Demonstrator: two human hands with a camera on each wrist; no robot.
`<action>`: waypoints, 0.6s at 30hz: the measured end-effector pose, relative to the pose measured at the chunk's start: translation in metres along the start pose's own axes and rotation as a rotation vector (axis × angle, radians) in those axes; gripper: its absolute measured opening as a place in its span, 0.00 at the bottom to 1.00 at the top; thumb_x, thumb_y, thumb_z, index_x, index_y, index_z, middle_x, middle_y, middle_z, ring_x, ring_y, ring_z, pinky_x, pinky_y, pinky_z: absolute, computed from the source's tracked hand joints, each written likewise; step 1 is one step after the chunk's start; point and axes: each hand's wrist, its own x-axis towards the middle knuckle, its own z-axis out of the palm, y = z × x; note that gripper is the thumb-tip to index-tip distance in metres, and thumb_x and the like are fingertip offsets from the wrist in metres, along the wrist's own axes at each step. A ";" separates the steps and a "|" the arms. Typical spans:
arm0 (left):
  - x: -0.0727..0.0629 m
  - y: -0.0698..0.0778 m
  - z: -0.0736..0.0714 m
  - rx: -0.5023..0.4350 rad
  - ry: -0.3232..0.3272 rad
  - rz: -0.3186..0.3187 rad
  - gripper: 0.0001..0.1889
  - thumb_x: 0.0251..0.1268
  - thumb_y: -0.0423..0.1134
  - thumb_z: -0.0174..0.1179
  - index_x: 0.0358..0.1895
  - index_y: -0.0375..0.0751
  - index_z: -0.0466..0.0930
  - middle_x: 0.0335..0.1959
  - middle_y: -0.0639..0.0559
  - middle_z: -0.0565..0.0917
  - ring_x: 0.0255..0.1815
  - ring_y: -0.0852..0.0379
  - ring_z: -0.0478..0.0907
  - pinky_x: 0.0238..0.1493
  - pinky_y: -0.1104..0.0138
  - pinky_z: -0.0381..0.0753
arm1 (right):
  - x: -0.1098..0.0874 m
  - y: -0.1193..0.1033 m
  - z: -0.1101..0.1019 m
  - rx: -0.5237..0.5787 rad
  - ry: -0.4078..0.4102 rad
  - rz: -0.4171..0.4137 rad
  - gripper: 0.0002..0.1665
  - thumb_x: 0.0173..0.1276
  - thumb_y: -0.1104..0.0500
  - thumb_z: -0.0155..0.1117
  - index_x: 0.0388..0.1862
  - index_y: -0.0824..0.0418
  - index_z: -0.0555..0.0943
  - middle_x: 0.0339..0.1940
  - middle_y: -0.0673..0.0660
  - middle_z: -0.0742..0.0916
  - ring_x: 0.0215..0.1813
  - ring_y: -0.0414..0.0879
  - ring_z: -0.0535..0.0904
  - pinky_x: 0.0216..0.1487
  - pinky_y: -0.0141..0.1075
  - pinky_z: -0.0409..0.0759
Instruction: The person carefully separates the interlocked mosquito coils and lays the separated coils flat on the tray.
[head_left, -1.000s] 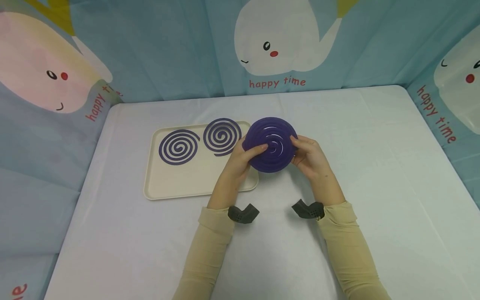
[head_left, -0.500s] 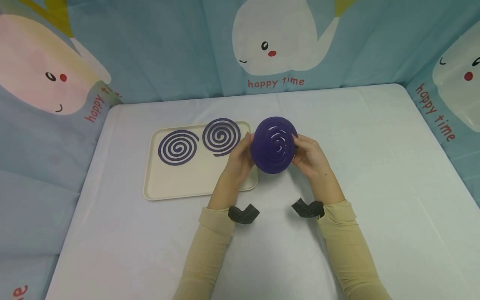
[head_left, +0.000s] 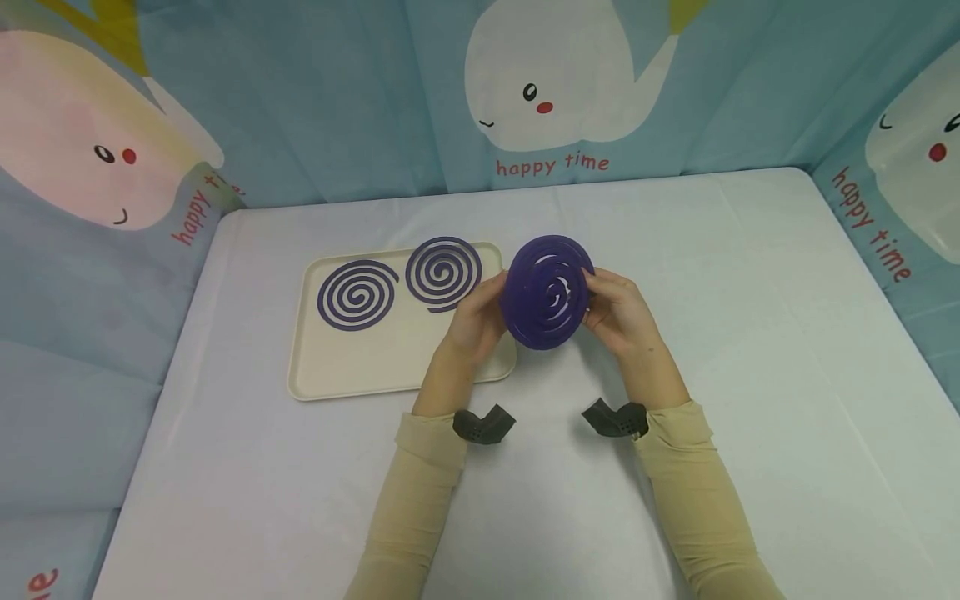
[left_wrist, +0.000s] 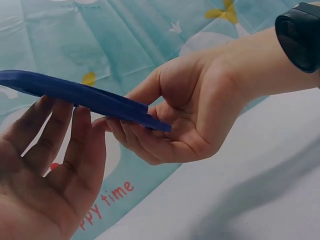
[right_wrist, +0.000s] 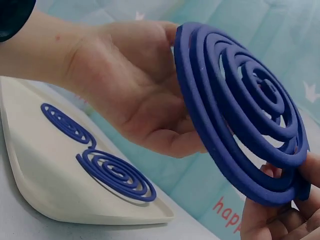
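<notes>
A dark purple mosquito coil (head_left: 547, 292) is held up above the table, tilted, between both hands. Its windings sit close together with narrow gaps; I cannot tell whether it is one coil or two nested. My right hand (head_left: 621, 310) pinches its right edge, thumb on top and fingers beneath, as the left wrist view also shows. My left hand (head_left: 476, 321) supports the left side; in the left wrist view its extended fingers (left_wrist: 75, 135) touch the underside. The left thumb lies by the rim in the right wrist view. Two single coils, left (head_left: 357, 295) and right (head_left: 444, 273), lie on a cream tray (head_left: 352, 367).
A white cloth (head_left: 750, 350) covers the table. The tray stands left of centre, partly behind my left forearm. Blue whale-print curtains (head_left: 337, 100) hang at the back and sides. Each wrist wears a black device, left (head_left: 483, 425) and right (head_left: 617, 418).
My left thumb has come off the coil's upper face and moved back to its left edge. The coil has turned, tilting its face and showing more gaps. The right hand keeps its grip.
</notes>
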 end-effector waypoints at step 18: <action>0.001 0.001 0.000 -0.260 0.030 0.026 0.15 0.73 0.50 0.45 0.32 0.48 0.78 0.28 0.59 0.79 0.27 0.66 0.75 0.31 0.74 0.75 | -0.008 -0.002 0.013 -0.242 -0.002 -0.171 0.16 0.67 0.72 0.53 0.32 0.55 0.84 0.30 0.49 0.82 0.30 0.40 0.75 0.30 0.30 0.73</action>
